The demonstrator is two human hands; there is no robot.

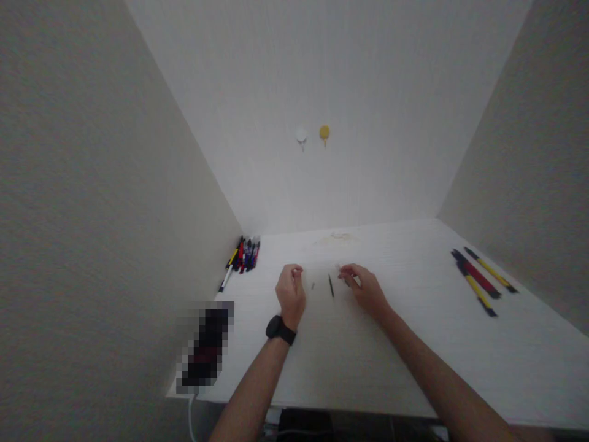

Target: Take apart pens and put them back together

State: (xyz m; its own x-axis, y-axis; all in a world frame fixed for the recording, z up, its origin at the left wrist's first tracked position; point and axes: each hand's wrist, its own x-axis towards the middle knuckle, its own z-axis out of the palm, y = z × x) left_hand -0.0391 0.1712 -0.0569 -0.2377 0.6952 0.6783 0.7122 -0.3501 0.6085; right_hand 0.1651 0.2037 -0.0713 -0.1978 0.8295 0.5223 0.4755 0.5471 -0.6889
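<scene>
My left hand (291, 290), with a black watch on its wrist, rests on the white table (396, 350) with its fingers curled closed; what it holds is too small to make out. My right hand (363, 288) is a little to the right, its fingertips pinched on a small pale part. Between the two hands lie a thin black rod (331, 286) and a tiny grey piece (313, 285).
A bunch of coloured pens (242, 256) lies in the back left corner. Several yellow, red and black pens (481, 277) lie at the right. A blurred dark object (205, 348) sits at the front left edge. Two round hooks (313, 135) are on the back wall.
</scene>
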